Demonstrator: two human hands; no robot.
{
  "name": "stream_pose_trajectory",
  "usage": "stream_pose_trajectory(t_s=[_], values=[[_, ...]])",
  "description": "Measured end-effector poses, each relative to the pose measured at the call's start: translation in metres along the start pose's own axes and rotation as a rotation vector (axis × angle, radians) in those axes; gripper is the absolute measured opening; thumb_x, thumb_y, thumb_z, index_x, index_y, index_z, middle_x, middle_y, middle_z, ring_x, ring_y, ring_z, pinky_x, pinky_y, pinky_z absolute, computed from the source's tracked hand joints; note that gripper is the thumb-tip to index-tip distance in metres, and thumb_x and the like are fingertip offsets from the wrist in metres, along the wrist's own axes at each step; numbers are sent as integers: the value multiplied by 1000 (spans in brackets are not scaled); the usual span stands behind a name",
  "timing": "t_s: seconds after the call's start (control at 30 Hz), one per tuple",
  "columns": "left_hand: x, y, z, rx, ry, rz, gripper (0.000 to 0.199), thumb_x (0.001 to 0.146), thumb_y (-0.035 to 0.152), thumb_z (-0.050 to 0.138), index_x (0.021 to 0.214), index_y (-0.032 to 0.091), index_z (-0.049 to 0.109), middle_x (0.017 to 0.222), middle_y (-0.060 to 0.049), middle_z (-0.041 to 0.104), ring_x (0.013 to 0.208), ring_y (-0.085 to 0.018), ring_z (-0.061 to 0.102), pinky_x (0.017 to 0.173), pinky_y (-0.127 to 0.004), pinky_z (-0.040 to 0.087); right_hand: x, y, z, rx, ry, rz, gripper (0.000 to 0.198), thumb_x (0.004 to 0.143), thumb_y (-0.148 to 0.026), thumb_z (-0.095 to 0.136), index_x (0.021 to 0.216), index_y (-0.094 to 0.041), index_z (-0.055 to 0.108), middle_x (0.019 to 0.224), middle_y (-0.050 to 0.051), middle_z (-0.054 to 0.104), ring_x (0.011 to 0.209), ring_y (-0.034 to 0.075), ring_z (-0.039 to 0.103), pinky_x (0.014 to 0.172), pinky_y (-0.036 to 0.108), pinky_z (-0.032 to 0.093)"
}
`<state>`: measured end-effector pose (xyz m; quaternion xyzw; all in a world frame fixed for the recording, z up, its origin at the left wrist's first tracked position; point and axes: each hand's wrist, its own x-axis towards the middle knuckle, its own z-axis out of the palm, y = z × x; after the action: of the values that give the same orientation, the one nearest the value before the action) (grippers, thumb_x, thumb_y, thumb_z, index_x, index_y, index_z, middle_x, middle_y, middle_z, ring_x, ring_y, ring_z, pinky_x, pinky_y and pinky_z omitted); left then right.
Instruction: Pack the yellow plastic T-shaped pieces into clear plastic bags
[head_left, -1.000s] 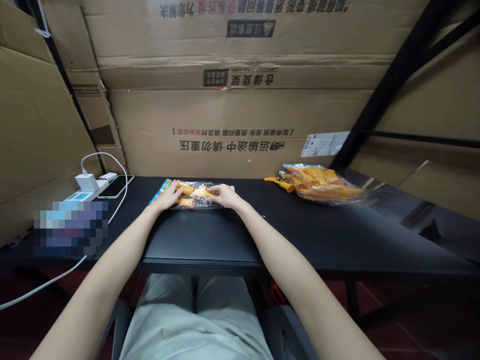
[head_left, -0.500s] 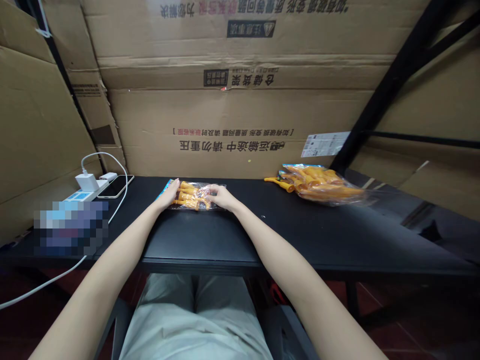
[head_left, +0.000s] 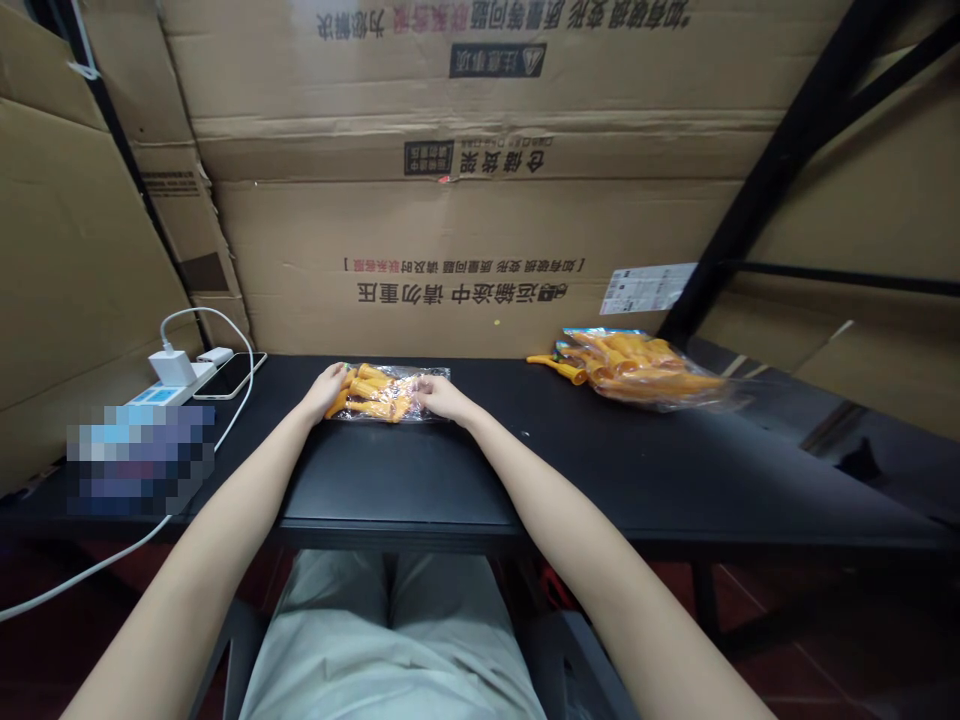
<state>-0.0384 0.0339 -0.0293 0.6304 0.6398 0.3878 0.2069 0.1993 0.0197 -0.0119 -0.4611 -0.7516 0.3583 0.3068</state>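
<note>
At 12 o'clock on the black table (head_left: 450, 470), the left hand (head_left: 324, 390) and right hand (head_left: 441, 398) press curled fingers onto opposite ends of a clear bag of orange toys (head_left: 379, 393). The slick film could slide or tear if squeezed unevenly.

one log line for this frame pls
left hand: on bag end | right hand: on other end | clear bag of orange toys: flat on black table | phone: far left

cardboard box (head_left: 465, 270) | upside-down black Chinese print "请勿重压"
</note>
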Motion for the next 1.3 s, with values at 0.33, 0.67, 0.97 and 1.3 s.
stream_pose_trajectory(t_s=[0.33, 0.67, 0.97, 1.3], values=[[-10, 11, -19, 323, 170, -102, 31, 76, 19, 52, 103, 15, 67, 101, -10, 70, 100, -23, 63, 86, -29, 46, 12, 20, 1, -105, 15, -168, 10, 70, -23, 59, 70, -13, 61, 58, -2, 55, 56, 11, 49, 58, 22, 40], [-18, 19, -9, 297, -81, 75, 42, 76, 31, 62, 115, 15, 62, 106, -7, 70, 100, -19, 64, 87, -23, 45, 7, 18, -2, -190, 111, -176, 30, 70, -18, 65, 99, -15, 69, 89, 5, 72, 83, 19, 65, 75, 26, 48], [-18, 20, -6, 221, -80, 40, 44, 73, 26, 64, 115, 12, 62, 103, -7, 71, 94, -17, 65, 83, -21, 47, 1, 5, -2, -443, 176, -65, 24, 72, -26, 66, 95, -20, 71, 93, 6, 72, 89, 21, 66, 73, 23, 47], [-20, 29, -2, 334, -14, 20, 30, 71, 21, 62, 100, 18, 69, 101, -5, 71, 95, -18, 64, 82, -22, 47, 1, 2, 3, -603, 201, 23, 26, 71, -33, 63, 95, -26, 68, 94, 5, 71, 87, 22, 65, 61, 22, 39]])
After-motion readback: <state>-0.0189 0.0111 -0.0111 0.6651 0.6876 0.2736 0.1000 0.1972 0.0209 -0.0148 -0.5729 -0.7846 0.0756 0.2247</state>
